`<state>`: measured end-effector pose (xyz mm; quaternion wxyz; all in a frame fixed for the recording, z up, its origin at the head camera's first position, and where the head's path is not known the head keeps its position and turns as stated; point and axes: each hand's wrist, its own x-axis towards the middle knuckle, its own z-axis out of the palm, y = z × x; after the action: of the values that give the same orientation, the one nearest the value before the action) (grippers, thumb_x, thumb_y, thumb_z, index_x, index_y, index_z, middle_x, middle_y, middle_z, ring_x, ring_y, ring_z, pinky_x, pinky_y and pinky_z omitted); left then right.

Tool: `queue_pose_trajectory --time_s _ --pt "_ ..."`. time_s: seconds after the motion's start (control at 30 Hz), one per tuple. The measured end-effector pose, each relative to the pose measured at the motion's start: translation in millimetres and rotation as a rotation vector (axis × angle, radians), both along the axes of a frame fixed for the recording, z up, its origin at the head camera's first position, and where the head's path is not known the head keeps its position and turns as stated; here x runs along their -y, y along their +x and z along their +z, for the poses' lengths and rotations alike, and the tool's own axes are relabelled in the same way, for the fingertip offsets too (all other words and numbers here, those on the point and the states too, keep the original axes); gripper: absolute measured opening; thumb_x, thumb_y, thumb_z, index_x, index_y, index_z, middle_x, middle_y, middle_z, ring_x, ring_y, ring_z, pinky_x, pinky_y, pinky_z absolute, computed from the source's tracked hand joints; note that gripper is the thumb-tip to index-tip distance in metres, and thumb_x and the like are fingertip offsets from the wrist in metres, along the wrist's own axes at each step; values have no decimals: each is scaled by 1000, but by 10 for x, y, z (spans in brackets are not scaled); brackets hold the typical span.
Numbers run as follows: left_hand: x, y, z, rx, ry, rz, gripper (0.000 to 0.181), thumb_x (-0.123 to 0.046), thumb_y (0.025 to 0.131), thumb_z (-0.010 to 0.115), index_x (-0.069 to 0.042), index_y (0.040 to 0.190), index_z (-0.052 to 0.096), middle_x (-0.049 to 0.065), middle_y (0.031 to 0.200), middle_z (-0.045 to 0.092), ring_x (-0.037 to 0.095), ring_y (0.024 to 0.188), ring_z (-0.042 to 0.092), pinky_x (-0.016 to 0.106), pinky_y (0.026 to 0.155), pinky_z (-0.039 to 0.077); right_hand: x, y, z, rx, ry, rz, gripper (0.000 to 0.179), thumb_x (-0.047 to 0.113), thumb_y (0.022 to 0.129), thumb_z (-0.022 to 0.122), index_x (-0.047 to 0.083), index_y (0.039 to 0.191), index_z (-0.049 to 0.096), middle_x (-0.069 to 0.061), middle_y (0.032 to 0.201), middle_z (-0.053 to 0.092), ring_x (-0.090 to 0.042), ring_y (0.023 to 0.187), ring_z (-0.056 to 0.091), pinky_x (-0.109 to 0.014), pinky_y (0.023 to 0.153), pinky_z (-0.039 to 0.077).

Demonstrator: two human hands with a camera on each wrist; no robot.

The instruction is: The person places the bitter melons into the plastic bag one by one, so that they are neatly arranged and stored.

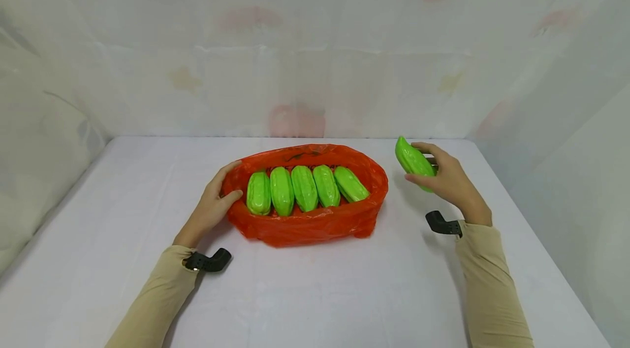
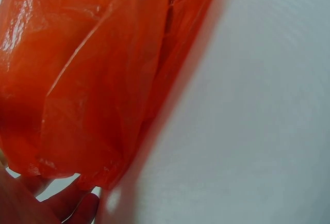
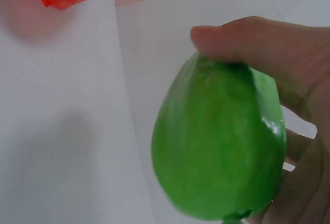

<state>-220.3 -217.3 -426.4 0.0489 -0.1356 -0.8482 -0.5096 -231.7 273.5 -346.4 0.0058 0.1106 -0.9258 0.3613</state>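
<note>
A red plastic bag (image 1: 310, 230) lies open in the middle of the table, with several glossy green ridged fruits (image 1: 304, 188) side by side in it. At its left end, my left hand (image 1: 215, 203) holds the rim, with the thumb over the edge. In the left wrist view, red plastic (image 2: 98, 79) covers part of the fingers. To the right of the bag, my right hand (image 1: 445, 175) grips another glossy green ridged fruit (image 1: 413, 159) above the table. The right wrist view has its rounded end (image 3: 216, 141) up close, with the thumb across its top.
A white cloth covers the table (image 1: 305, 293). Behind it hangs a pale curtain (image 1: 334, 85) with faded pink and yellow patches, and pale sheets close off both sides. Each wrist wears a black camera mount (image 1: 209, 261).
</note>
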Motion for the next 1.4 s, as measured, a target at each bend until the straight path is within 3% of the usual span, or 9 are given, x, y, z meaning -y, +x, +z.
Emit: queue_pose_trajectory --time_s 0.17,0.33,0.4,0.53,0.8,1.07,1.17,1.33,1.4 --pt "4 1 5 12 -3 2 63 3 93 51 -9 152 35 19 153 40 35 135 42 25 107 34 106 13 25 -93 -41 2 72 20 85 78 10 147 43 -18 140 50 -42 112 60 -48 86 53" --pt "-16 14 31 24 26 -1 63 5 92 52 -8 152 35 20 154 39 37 136 41 58 112 32 191 30 67 -141 -51 33 70 17 84 79 9 145 46 -17 138 52 -40 110 61 -34 85 52" --pt "-21 19 38 24 32 -3 63 5 92 52 -8 152 35 20 154 39 38 136 41 60 112 30 220 35 75 -150 -54 50 69 16 83 79 10 144 46 -16 138 53 -39 109 61 -36 86 53" --pt "-16 18 36 19 20 1 63 5 92 52 -9 152 35 19 154 39 36 136 42 50 111 34 279 55 88 -182 -42 81 68 14 83 79 10 143 48 -16 136 54 -37 109 61 -44 86 54" --pt "5 -3 3 5 -2 3 63 4 92 51 -9 152 35 19 153 40 35 135 42 25 106 33 415 116 132 -305 -41 132 65 7 79 81 10 138 53 -11 128 61 -27 102 61 -12 77 46" --pt "6 1 10 8 4 2 63 3 93 52 -11 152 36 18 153 41 34 135 42 22 105 33 594 151 127 -331 -36 207 64 7 80 80 10 138 53 -10 129 61 -20 98 57 -23 78 50" --pt "5 -7 -1 9 6 3 62 3 93 52 -11 152 36 18 153 41 34 135 42 29 109 34 652 158 114 -336 -44 232 64 7 79 81 8 137 53 -10 130 60 -19 100 56 -27 80 51" --pt "-2 -15 -8 10 19 -7 63 4 93 51 -10 152 36 18 153 40 36 136 41 56 113 31 769 154 81 -397 -64 267 64 7 78 82 7 136 55 -11 131 58 -20 106 55 -35 83 53" --pt "-2 -16 -11 7 17 -6 63 4 93 51 -10 152 36 18 153 40 36 136 41 56 113 32 821 151 61 -419 -74 280 63 7 78 82 7 136 55 -11 131 57 -21 108 55 -37 84 53"
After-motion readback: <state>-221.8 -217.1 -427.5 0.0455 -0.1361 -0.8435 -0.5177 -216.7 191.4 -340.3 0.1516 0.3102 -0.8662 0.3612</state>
